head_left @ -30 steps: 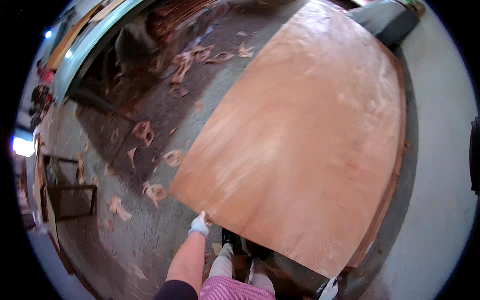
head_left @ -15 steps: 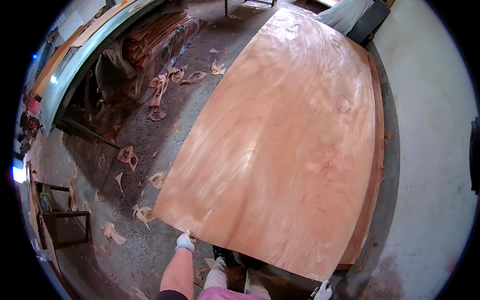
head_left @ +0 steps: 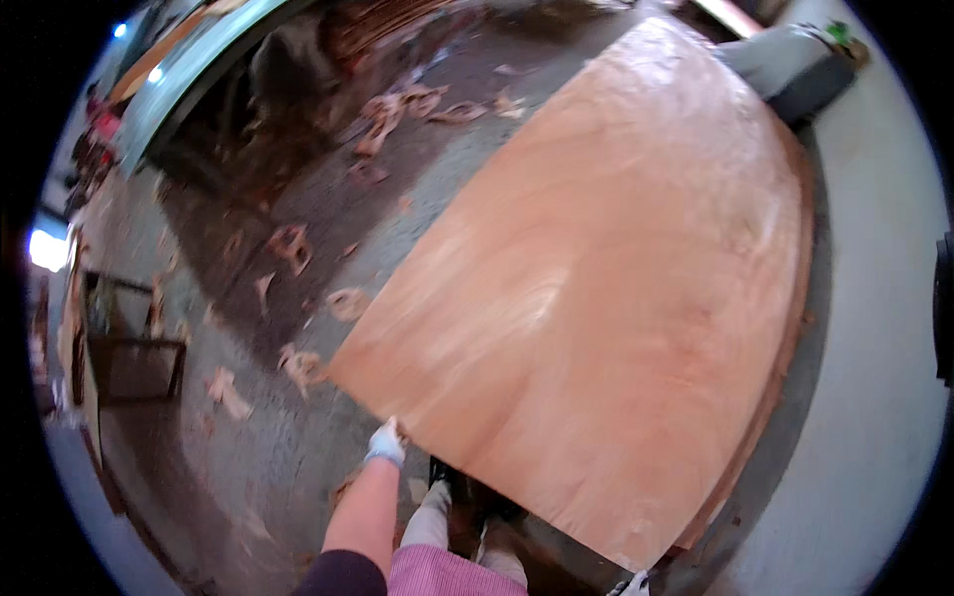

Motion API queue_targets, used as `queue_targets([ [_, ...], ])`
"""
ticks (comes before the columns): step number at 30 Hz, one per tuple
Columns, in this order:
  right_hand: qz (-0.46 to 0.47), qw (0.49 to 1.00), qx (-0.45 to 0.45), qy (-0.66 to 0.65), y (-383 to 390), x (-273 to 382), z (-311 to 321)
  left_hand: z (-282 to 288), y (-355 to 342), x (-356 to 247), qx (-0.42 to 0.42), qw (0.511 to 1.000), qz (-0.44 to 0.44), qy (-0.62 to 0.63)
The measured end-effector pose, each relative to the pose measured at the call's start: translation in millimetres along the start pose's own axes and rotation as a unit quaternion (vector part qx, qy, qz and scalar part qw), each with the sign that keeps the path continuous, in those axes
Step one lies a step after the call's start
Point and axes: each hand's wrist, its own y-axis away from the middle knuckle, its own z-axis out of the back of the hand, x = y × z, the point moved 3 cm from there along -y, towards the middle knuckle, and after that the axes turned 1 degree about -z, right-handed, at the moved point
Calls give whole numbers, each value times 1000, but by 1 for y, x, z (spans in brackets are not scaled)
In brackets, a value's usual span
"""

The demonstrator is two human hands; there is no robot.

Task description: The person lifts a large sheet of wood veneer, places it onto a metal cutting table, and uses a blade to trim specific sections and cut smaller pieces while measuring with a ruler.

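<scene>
A large reddish-tan wood sheet (head_left: 586, 288) lies at a slant across the middle and right of the view, over more sheets that show along its right edge. My left hand (head_left: 386, 442), in a white glove, is closed on the near edge left of centre, fingertips at the rim. My right hand (head_left: 628, 584), also gloved, is at the near right corner, gripping it, largely cut off by the bottom of the frame. My legs and pink checked garment show below the sheet. The picture is blurred.
Wood scraps (head_left: 293, 248) litter the concrete floor (head_left: 229, 457) on the left. A pale metal-edged table (head_left: 179, 79) stands at upper left, a dark frame stand (head_left: 134, 368) at left. A pale wall (head_left: 874, 298) runs along the right. A grey covered bundle (head_left: 785, 70) sits beyond the sheet.
The view swung so the scene slid down and left, then back up and right. Both hands stay at the sheet's near edge; the sheet shows no clear movement against the floor.
</scene>
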Motion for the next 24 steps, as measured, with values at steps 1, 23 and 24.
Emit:
queue_targets([
  [1,-5,1000,-2,-10,-2,-3,-3,2,-1,-3,-28,999,-25,-34],
  [23,-6,993,-28,115,-11,-11,10,-21,-11,-120,-247,948,-172,-99],
  [24,-2,993,-26,118,-14,-11,12,-15,-19,-128,-250,949,-170,-95],
])
